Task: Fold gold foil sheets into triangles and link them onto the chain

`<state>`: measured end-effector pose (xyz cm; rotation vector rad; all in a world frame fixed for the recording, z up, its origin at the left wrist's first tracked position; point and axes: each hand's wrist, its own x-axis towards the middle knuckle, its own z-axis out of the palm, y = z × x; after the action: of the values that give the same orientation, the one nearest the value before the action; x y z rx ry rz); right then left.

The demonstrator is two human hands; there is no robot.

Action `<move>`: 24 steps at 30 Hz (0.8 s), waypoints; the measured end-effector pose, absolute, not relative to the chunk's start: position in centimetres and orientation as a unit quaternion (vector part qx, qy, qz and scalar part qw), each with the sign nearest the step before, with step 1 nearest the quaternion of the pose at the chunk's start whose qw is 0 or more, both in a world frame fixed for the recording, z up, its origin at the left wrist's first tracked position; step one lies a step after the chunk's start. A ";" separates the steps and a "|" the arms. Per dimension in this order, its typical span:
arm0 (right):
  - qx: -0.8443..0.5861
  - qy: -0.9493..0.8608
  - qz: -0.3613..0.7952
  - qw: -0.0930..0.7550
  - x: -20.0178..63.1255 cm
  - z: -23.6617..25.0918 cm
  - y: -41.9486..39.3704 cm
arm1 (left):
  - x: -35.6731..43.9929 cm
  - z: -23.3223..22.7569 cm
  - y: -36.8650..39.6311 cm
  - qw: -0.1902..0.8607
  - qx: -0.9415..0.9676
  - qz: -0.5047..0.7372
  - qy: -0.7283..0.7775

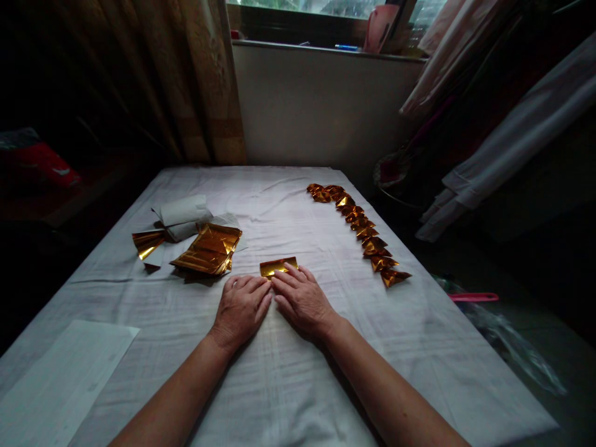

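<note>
A small sheet of gold foil paper (270, 268) lies on the cloth-covered table, its near edge under my fingers. My left hand (242, 308) has its fingers bent and pressed together at the near left edge, with the thumb alongside; the fingertips are partly hidden. My right hand (302, 299) lies over the sheet's right half, fingers stretched out and slightly spread on the foil. To the left is a stack of gold foil sheets (209, 248). On the right, several folded gold foil pieces (367, 233) form a curved row.
Crumpled pale wrapping paper (184, 211) and a fanned gold piece (149, 243) sit beyond the stack. A white sheet (79, 379) lies at the near left of the table (279, 385). Hanging clothes (507, 130) and a clear plastic bag (516, 347) are beyond the right edge.
</note>
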<state>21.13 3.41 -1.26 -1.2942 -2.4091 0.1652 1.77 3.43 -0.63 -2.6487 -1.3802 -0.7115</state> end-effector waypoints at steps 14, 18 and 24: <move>-0.571 -0.814 0.095 0.048 23.7 -1.4 2.3 | 1.1 -1.2 3.5 0.018 -0.854 -0.249 -0.457; -0.579 -0.809 0.096 0.046 23.8 -1.2 2.1 | 0.9 -1.3 3.4 0.023 -0.849 -0.250 -0.464; -0.587 -0.802 0.093 0.062 23.6 -1.3 2.2 | 0.5 -1.5 3.6 0.040 -0.840 -0.258 -0.476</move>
<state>23.57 2.15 -1.29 -1.7738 -2.4240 0.2815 0.47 3.56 -1.46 -2.5726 -1.4592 -0.7906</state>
